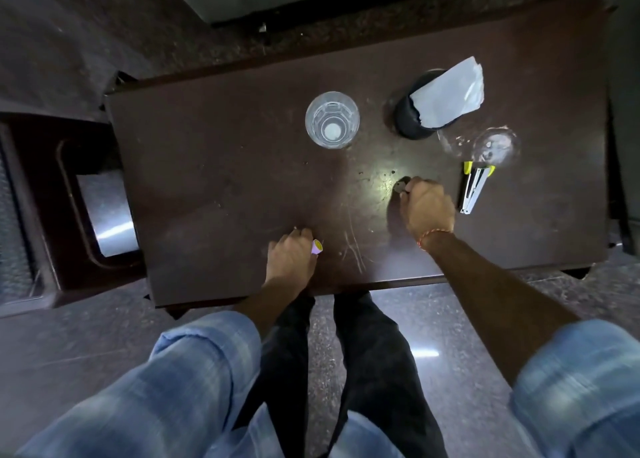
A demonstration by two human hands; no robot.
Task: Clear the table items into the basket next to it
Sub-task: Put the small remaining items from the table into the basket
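1. Far left, beside the table: dark brown plastic basket, open top, something shiny and flat inside. That is where everything goes; it sits just beside the left edge of the scratched dark brown tabletop.
2. My left hand is near the front edge, fingers curled closed around a small lilac cap-like piece with a yellow end. Only its tip shows past my fingers, so I can't say exactly what it is.
3. Clear faceted drinking glass, upright, mid-table toward the back, untouched.
4. My right hand is knuckles-up, fingertips pinched on a small flat grey metal piece, maybe a key or coin, too small to tell. It looks to be on or barely off the surface; can't tell which.
5. Black cylindrical cup holding a pale grey sheet of paper is behind my right hand; crumpled clear plastic wrap is just right of it.
6. Silver stapler with yellow-green ends lies just right of my right hand.
7. Step in hand, as I judge it: get the grey piece secured. Flat thing on a flat top, so slide a nail under its edge or drag it to the table's edge, then pinch firmly.
8. Then carry both fists left and let go low over the basket, so small bits don't bounce out. Keep my arm clear of the glass while crossing.
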